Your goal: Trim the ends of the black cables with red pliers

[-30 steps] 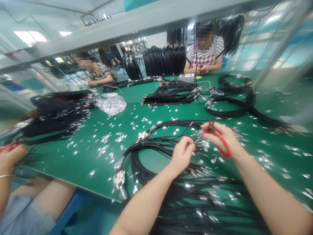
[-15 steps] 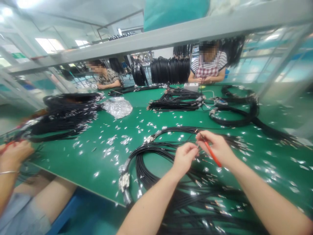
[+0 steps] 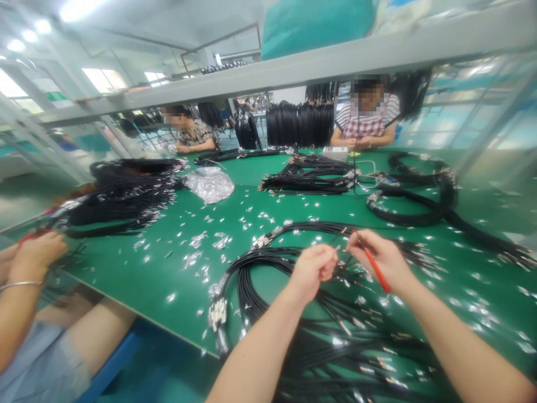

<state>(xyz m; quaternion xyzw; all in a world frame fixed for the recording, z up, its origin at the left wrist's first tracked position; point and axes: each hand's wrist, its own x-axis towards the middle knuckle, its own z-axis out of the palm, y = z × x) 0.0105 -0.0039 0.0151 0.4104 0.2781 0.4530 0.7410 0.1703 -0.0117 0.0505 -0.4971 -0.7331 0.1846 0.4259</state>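
My left hand (image 3: 311,270) is closed in a pinch over the cables. A thin cable end (image 3: 338,248) pokes out at its fingertips; the rest of that cable is hard to make out. In my right hand (image 3: 382,253), just across from it, is a slim tool with a red handle (image 3: 378,272), its dark tip pointing up and left; its exact kind is unclear. Below both hands lies a coiled bundle of black cables (image 3: 247,285) with metal ends. Silvery connectors (image 3: 218,314) are gathered at the coil's left side.
Scraps of clear film (image 3: 222,240) litter the green table (image 3: 176,263). A clear plastic bag (image 3: 210,184) and more cable bundles (image 3: 310,173) lie farther back. A co-worker's hand (image 3: 39,254) works at the left. Two people sit opposite, beneath a grey shelf beam (image 3: 235,75).
My hands have drawn slightly apart, the right one shifting right with the red-handled tool. The whole view has also swung a little, moving the scene rightward.
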